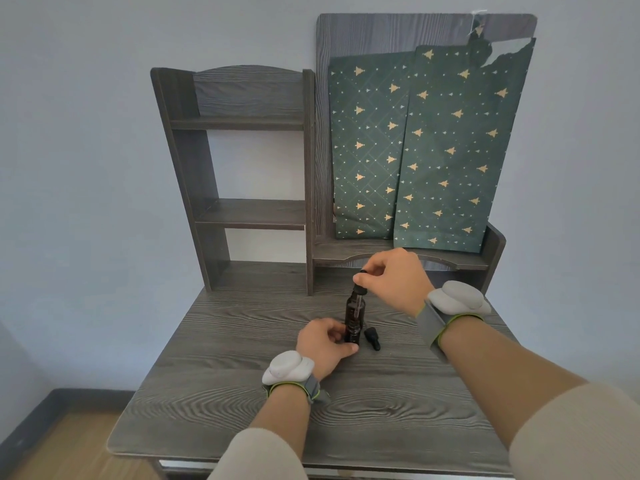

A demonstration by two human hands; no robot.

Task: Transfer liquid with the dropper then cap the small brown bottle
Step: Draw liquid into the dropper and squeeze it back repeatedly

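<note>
Desk point(242, 403) showing grey wood-grain, matt, the swirls plain across its top. Shelf point(242, 216) wears the same grey grained finish. Behind, bags point(433, 150) in dark green paper, matt, with gold tree print that catches a little light. Bottle point(354, 322) is dark brown, glass by the look, faint sheen on its side. Dropper point(360, 289) has a black rubbery-looking bulb. Cap point(372, 338) black, smooth, slightly glossy. Wrist straps point(433, 323) are grey cloth with pale matt pods. Sleeves point(571, 434) are soft beige cloth.
</note>
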